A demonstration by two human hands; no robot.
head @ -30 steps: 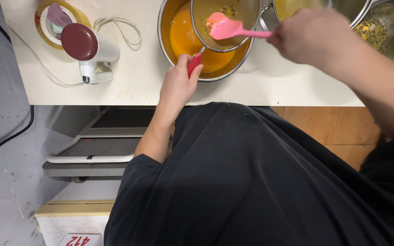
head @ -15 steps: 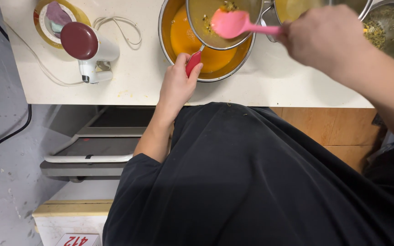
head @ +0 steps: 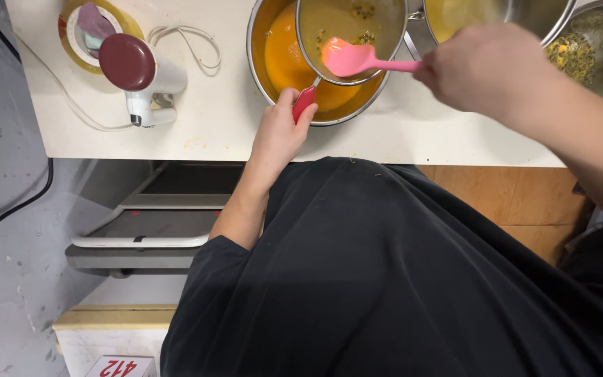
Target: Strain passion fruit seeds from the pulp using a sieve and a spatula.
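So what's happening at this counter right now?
A person in a black top is straining orange liquid. The left hand grips the red handle of a sieve held over a metal bowl of orange liquid. The right hand holds a pink spatula, its blade inside the sieve among pulp and seeds. A white blender sits to the left on the counter.

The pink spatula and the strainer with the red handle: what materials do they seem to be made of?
The pink spatula looks like silicone or soft plastic: matte, one even colour, rounded blade. The strainer appears to be metal, with a thin shiny rim; its red handle, gripped by the left hand, looks like glossy plastic. The right hand holds the spatula.
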